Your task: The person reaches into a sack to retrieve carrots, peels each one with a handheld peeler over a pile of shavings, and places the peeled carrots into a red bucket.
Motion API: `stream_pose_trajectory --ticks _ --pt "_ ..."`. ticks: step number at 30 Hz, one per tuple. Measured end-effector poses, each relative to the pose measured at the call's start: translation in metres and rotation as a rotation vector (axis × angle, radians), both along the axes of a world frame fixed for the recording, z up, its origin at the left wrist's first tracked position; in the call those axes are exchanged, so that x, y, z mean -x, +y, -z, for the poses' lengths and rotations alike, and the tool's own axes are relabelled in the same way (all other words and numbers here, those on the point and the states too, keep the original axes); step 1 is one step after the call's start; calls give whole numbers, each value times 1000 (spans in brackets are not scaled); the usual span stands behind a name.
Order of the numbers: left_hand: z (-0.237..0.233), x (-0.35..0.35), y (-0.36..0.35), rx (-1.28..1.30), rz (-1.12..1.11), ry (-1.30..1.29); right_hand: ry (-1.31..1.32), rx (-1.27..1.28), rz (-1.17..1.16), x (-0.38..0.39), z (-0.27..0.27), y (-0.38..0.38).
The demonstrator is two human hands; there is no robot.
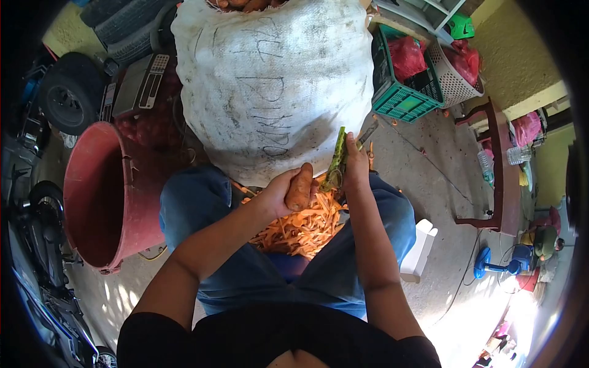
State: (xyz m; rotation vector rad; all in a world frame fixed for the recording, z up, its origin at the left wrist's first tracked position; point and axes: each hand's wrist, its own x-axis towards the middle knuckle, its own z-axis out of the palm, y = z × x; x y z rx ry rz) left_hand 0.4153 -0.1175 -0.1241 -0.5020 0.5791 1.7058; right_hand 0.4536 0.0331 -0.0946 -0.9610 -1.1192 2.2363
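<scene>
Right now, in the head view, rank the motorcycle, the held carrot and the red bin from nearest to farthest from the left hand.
1. Carrot: in the left hand.
2. Red bin: off to the left.
3. Motorcycle: far left, beyond the bin.

Single view from a head-worn camera, facing forward and steeply down over the wearer's lap [224, 273]. The black shirt [276, 331] at the bottom edge is nearest; the hands [283, 194] [357, 167] lie farther out, near the middle; a big white sack [276, 92] stands beyond them. The wide lens curves the surroundings and leaves dark rounded corners.
</scene>
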Motion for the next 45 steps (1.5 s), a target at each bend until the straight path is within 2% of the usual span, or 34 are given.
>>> stream_pose_trajectory --ticks 2,5,7,8,9,11,12,14,16,17,18,20,21,23,27,29,30,31,32,33,35,36,38,39,40,41,42,43,44,45 --pt "0 6 0 29 2 -64 -47 -12 -47 3 -5 -8" --pt "2 12 2 70 58 54 -12 -65 -73 7 4 -8" --pt "3 15 7 101 -65 177 19 -52 -29 11 4 -11" --pt "2 17 6 122 -53 191 7 -105 -2 12 3 -10" --pt "7 21 4 124 -53 189 -6 -157 24 13 2 -9" --pt "21 28 0 -121 -2 170 -6 -170 51 16 1 -2" --pt "14 27 1 -119 -2 169 -3 -186 81 17 1 1" --pt "-2 25 5 -93 -88 7 0 -184 100 20 1 4" --pt "-5 23 8 -46 -114 62 19 -187 105 22 -1 -2" --pt "-6 23 9 2 -140 119 -137 -240 44 18 -4 -7" --pt "1 25 8 3 -141 118 -111 -298 10 18 0 -14" --pt "22 29 3 -402 4 66 -90 -407 -27 19 2 -27" --pt "15 27 5 -401 3 66 -69 -429 -45 19 3 -33" --pt "-6 21 12 -75 -97 21 -67 -497 -40 19 2 -43" --pt "-4 17 10 -51 -44 36 -92 -634 -29 17 7 -43" --pt "-8 15 6 -79 34 126 -178 -746 -20 16 5 -41" --pt "-8 14 3 -80 32 125 -298 -779 -12 16 5 -35" --pt "-7 14 0 -60 163 175 -419 -811 -3 17 6 -22" --pt "-6 13 -2 -41 294 225 -386 -804 159 22 15 0" --pt "-17 7 -2 -44 296 224 -352 -796 322 26 25 25" --pt "-49 -4 -6 141 424 419 -448 -651 421 23 26 61" --pt "-35 -3 -6 43 365 420 -449 -650 426 21 16 56" --pt "-25 9 -4 45 293 336 -313 -413 351 17 -13 35" --pt "-19 16 -3 50 218 255 -167 -419 325 20 -10 22" --pt "-10 20 -3 40 190 207 -127 -510 242 22 -11 6" --pt "3 23 -4 40 185 207 -127 -459 121 17 -15 -13" --pt "18 26 -5 -75 151 169 -151 -509 42 16 -12 -26" --pt "13 27 -4 -190 120 130 -134 -661 1 15 -9 -38" --pt "6 22 4 -45 46 112 -169 -743 -23 14 -10 -49" --pt "6 22 3 -43 48 111 -206 -824 -47 13 -12 -55"
